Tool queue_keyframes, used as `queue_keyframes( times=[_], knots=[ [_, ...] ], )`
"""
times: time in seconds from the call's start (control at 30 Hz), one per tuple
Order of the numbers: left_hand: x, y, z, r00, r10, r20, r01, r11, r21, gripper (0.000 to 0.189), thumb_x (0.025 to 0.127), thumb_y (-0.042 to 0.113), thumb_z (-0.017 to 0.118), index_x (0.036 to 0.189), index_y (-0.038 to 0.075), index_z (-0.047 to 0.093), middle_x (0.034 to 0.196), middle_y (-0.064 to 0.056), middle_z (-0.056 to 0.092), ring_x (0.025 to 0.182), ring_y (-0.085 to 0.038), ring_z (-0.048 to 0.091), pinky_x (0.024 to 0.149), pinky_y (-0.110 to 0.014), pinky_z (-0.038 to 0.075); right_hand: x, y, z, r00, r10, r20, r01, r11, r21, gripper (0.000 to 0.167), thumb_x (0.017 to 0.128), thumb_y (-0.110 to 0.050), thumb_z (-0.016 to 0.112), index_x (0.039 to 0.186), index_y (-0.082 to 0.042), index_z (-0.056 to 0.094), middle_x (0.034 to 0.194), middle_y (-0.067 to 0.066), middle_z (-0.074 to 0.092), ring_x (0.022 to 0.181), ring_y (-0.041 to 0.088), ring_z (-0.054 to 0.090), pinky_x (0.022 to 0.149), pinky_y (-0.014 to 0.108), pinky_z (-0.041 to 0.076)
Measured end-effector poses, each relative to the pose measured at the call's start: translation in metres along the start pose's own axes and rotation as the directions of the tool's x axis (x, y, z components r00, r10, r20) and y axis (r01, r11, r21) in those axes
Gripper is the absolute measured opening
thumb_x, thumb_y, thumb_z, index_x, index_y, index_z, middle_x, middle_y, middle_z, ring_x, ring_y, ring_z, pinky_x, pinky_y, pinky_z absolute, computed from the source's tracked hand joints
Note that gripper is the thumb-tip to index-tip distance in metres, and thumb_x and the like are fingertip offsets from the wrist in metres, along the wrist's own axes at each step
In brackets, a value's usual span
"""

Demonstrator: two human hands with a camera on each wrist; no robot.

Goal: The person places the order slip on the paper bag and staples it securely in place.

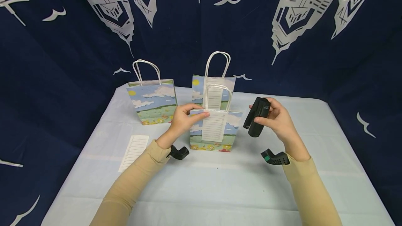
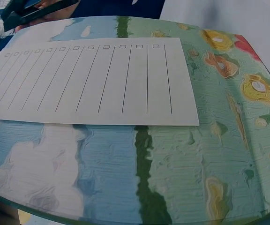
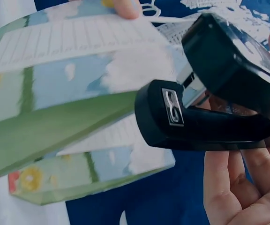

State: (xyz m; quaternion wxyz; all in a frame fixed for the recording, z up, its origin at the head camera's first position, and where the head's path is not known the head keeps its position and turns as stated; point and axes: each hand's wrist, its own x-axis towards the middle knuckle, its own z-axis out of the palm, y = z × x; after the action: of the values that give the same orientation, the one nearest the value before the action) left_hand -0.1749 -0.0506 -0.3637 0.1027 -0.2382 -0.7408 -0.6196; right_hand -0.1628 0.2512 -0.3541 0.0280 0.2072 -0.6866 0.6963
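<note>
My left hand [image 1: 185,119] pinches the top edge of the front paper gift bag [image 1: 233,128] together with a lined white checklist slip [image 1: 213,130], thumb in front on the slip. That slip lies flat on the bag's face in the left wrist view, a column of small boxes along one side. In my right hand [image 1: 279,118] is a black stapler [image 1: 259,116], held right of the bag. The right wrist view shows the stapler [image 3: 210,122] with its jaws apart, nothing between them, its nose close to the bag.
Directly behind stands another bag [image 1: 198,88] bearing a similar slip. A third bag [image 1: 154,102], without a slip on its face, is at the left. One loose checklist slip [image 1: 133,152] lies on the white table [image 1: 229,191] beside my left forearm. A dark blue printed cloth [image 1: 201,37] hangs behind.
</note>
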Motion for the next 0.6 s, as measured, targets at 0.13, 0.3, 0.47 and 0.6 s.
queue_keyframes(
  times=[0.13, 0.3, 0.47, 0.6],
  knots=[
    [0.000, 0.000, 0.000, 1.000, 0.005, -0.007, -0.005, 1.000, 0.008, 0.015, 0.077, -0.002, 0.075, 0.090, -0.008, 0.070, 0.090, -0.022, 0.067, 0.058, -0.009, 0.042, 0.054, -0.022, 0.034, 0.006, -0.006, 0.008, 0.999, -0.053, 0.006, 0.053, 0.998, 0.033, 0.053, 0.071, 0.023, 0.066, 0.113, -0.009, 0.059, 0.104, 0.004, 0.068, 0.091, 0.018, 0.066, 0.077, 0.028, 0.054],
    [0.001, -0.001, 0.001, 1.000, -0.010, -0.021, 0.010, 1.000, 0.003, 0.015, 0.077, -0.001, 0.075, 0.089, -0.007, 0.071, 0.090, -0.021, 0.068, 0.065, -0.005, 0.050, 0.059, -0.022, 0.041, 0.011, -0.011, 0.018, 0.990, -0.134, 0.032, 0.129, 0.984, 0.121, 0.055, 0.067, 0.018, 0.074, 0.114, -0.008, 0.060, 0.103, 0.006, 0.066, 0.092, 0.019, 0.064, 0.078, 0.029, 0.053],
    [0.000, -0.002, 0.001, 1.000, -0.019, -0.024, 0.019, 1.000, -0.006, 0.016, 0.076, -0.001, 0.076, 0.090, -0.007, 0.071, 0.090, -0.020, 0.068, 0.071, -0.007, 0.054, 0.063, -0.028, 0.046, 0.019, -0.014, 0.030, 0.980, -0.191, 0.055, 0.179, 0.970, 0.166, 0.055, 0.067, 0.010, 0.079, 0.115, -0.007, 0.059, 0.103, 0.006, 0.064, 0.092, 0.020, 0.062, 0.080, 0.030, 0.052],
    [0.000, -0.001, 0.001, 0.999, -0.022, -0.023, 0.023, 1.000, 0.004, 0.016, 0.077, 0.000, 0.076, 0.090, -0.007, 0.070, 0.091, -0.019, 0.068, 0.075, -0.008, 0.057, 0.066, -0.031, 0.048, 0.024, -0.017, 0.038, 0.979, -0.192, 0.068, 0.183, 0.975, 0.125, 0.056, 0.066, 0.006, 0.082, 0.115, -0.010, 0.058, 0.102, 0.005, 0.062, 0.089, 0.018, 0.063, 0.080, 0.030, 0.051]
  ],
)
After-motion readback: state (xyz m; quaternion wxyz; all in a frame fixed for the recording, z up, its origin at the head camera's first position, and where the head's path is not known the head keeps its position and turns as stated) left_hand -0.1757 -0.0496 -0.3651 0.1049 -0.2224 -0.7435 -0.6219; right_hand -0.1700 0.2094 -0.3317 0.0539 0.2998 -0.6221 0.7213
